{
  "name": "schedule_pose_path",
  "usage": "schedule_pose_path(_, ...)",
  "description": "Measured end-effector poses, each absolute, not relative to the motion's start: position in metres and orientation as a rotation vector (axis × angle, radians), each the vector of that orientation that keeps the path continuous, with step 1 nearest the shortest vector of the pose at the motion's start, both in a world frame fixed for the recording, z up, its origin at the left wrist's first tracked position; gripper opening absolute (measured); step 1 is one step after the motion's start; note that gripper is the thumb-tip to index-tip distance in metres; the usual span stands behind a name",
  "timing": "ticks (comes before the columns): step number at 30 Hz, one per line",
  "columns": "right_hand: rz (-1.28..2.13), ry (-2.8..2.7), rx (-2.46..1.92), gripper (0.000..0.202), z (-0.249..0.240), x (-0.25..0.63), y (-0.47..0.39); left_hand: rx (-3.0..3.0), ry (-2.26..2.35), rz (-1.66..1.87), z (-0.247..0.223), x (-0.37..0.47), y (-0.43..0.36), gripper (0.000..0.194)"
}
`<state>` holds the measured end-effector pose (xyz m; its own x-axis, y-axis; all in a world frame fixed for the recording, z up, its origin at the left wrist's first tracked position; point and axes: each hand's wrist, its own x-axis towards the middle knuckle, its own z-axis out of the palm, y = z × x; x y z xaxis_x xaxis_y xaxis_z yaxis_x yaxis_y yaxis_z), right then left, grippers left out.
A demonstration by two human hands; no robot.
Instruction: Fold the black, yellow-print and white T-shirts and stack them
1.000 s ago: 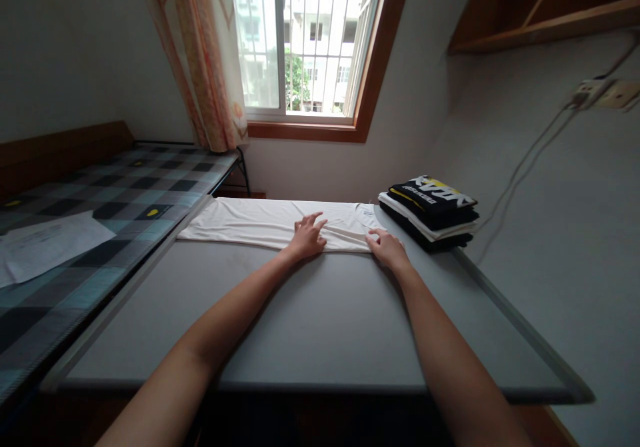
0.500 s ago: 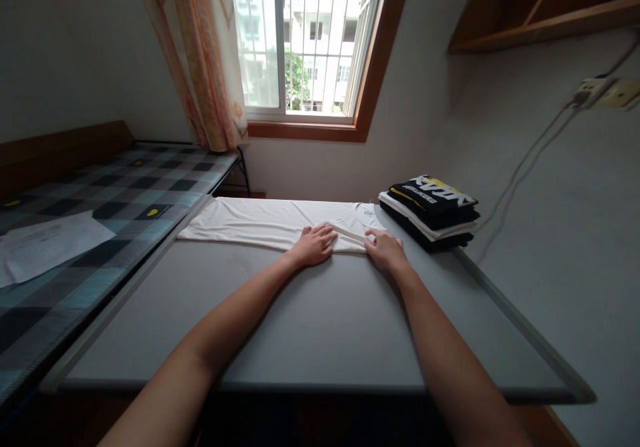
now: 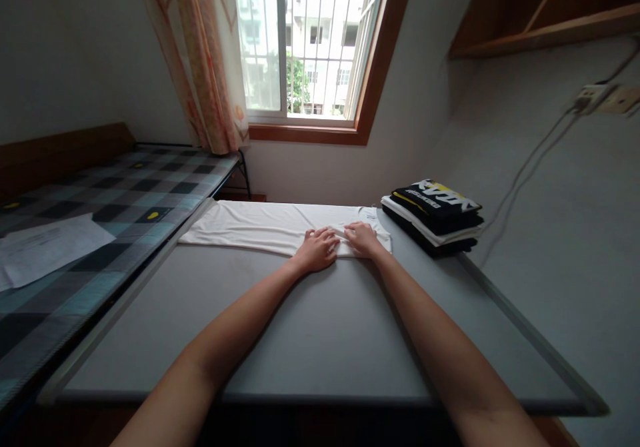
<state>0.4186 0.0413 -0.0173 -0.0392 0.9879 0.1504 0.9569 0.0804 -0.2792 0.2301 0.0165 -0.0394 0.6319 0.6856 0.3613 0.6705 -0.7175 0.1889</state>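
A white T-shirt, folded into a long strip, lies across the far part of the grey table, with small creases running along it. My left hand rests on its near edge, right of the middle, fingers spread on the cloth. Close beside it, my right hand lies on the shirt's right part with the fingers pointing left, laid over the fabric. A small gap of wrinkled cloth shows between the two hands. Both palms' undersides are hidden.
A stack of folded black and white clothes sits at the table's back right. The grey table borders a bed with a checked mattress, where paper sheets lie. A cable hangs on the right wall.
My right hand has moved left along the shirt toward my left hand, uncovering the shirt's right end. My left hand stays nearly in place. The view has shifted slightly.
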Motion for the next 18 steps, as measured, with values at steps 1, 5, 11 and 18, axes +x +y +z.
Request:
schedule_pose_path(1,0.146,-2.054,-1.968,0.031,-0.018,0.417,0.043,2.805,1.160,0.649,-0.040,0.230,0.017,0.038)
schedule_pose_path(5,0.139,-2.044,-2.010,0.029,-0.018,0.414,0.045,2.798,1.159,0.655,-0.040,0.230,0.017,0.037)
schedule_pose_path(11,0.038,-2.082,-1.994,0.044,-0.021,0.415,0.038,2.790,1.190,0.647,-0.039,0.231,0.017,0.035)
schedule_pose_path(18,-0.065,-1.897,-2.017,0.034,-0.024,0.436,0.010,2.754,1.210,0.652,-0.039,0.231,0.015,0.034)
